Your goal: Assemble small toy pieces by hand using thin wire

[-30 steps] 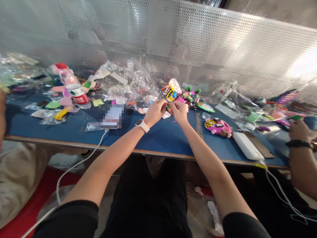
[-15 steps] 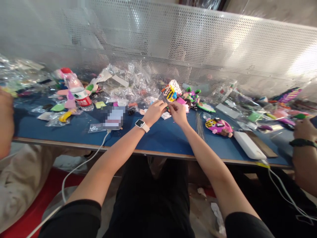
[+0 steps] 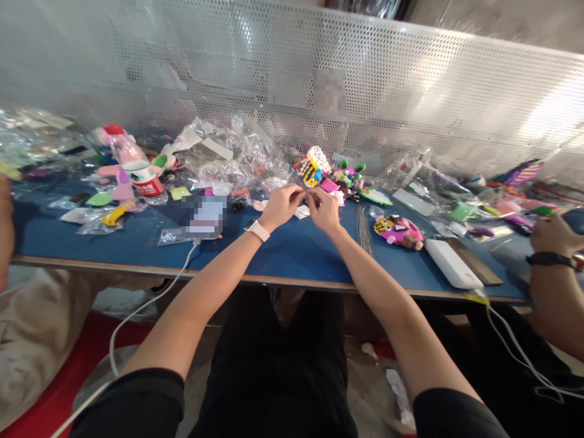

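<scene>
My left hand [image 3: 281,207], with a pale-banded watch on its wrist, has thumb and fingers pinched together. Facing it almost fingertip to fingertip is my right hand [image 3: 325,210], also closed in a pinch. Whatever lies between the fingertips is too small to make out. Just below them a small white piece [image 3: 302,212] rests on the blue table [image 3: 301,255]. Behind the hands stands a clay-like figure [image 3: 314,167] in white, yellow, black and blue. A green and purple figure [image 3: 351,176] sits beyond my right hand, near pink pieces [image 3: 336,193].
Thin wires [image 3: 364,231] and a pink and yellow figure [image 3: 398,232] lie to the right, before a white power bank [image 3: 452,263]. Leftward are a cabled phone [image 3: 207,216], a bottle [image 3: 145,179] and plastic bags [image 3: 237,149]. A co-worker's hand [image 3: 554,234] is at far right.
My hands stay close together, fingers shifted slightly, and my left wrist has turned a little. The whole view has shifted slightly. The co-worker's hand at right has moved a little.
</scene>
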Available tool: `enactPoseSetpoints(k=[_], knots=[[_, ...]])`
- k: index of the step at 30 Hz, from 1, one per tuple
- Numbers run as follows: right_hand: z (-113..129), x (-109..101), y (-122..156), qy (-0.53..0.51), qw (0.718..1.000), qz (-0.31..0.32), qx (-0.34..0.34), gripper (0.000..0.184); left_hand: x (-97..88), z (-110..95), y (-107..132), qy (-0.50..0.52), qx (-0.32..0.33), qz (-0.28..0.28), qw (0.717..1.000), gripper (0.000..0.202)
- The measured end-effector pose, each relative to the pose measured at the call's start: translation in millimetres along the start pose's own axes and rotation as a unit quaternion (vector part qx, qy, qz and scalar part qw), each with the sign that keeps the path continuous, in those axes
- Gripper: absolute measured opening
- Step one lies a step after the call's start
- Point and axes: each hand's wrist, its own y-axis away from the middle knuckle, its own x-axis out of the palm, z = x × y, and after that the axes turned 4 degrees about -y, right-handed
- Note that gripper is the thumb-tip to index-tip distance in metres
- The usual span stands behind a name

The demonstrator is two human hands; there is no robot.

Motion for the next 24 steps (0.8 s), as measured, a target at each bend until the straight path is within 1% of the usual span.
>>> enactPoseSetpoints(k=[2,3,4,6,8,9,10,11,14,15,16,17,19,21,24], knots=[[3,-1,1,0.002,1.000,0.000,-0.017,0.025,0.5,0,-3,0.099,-0.067,0.000,0.993,0.028],[5,0,1,0.001,1.000,0.002,-0.024,0.026,0.8,1,-5,0.155,-0.105,0.004,0.982,0.028],[6,0,1,0.000,1.000,0.005,-0.031,0.027,1.0,2,-7,0.212,-0.145,0.011,0.966,0.028],[8,2,2,-0.002,0.999,0.012,-0.037,0.028,0.8,5,-10,0.316,-0.222,0.031,0.922,0.025],[8,4,2,0.004,0.999,0.021,-0.038,0.030,0.1,7,-11,0.384,-0.277,0.055,0.879,0.024],[7,4,2,0.008,0.999,0.024,-0.038,0.031,-0.3,7,-11,0.397,-0.293,0.062,0.867,0.024],[6,4,1,0.013,0.999,0.025,-0.037,0.031,-0.7,6,-10,0.395,-0.299,0.060,0.867,0.024],[5,4,1,0.017,0.999,0.024,-0.034,0.031,-1.0,4,-10,0.378,-0.294,0.048,0.877,0.023],[4,1,-1,0.026,0.999,0.025,-0.036,0.030,-1.5,-5,-8,0.288,-0.226,-0.009,0.931,0.017],[4,-1,-1,0.029,0.998,0.030,-0.043,0.030,-1.7,-7,-8,0.267,-0.207,-0.021,0.941,0.017],[4,-2,-2,0.033,0.997,0.037,-0.052,0.029,-1.8,-9,-8,0.261,-0.199,-0.025,0.944,0.017],[5,-2,-1,0.038,0.996,0.045,-0.065,0.029,-2.0,-9,-9,0.270,-0.206,-0.022,0.941,0.019],[8,-1,-1,0.046,0.993,0.061,-0.093,0.029,-2.5,-7,-10,0.315,-0.245,-0.007,0.917,0.027],[10,2,0,0.044,0.992,0.065,-0.102,0.031,-3.6,-3,-12,0.375,-0.302,0.008,0.876,0.028],[11,6,2,0.014,0.997,0.044,-0.066,0.035,-5.9,2,-13,0.448,-0.375,0.024,0.811,0.021]])
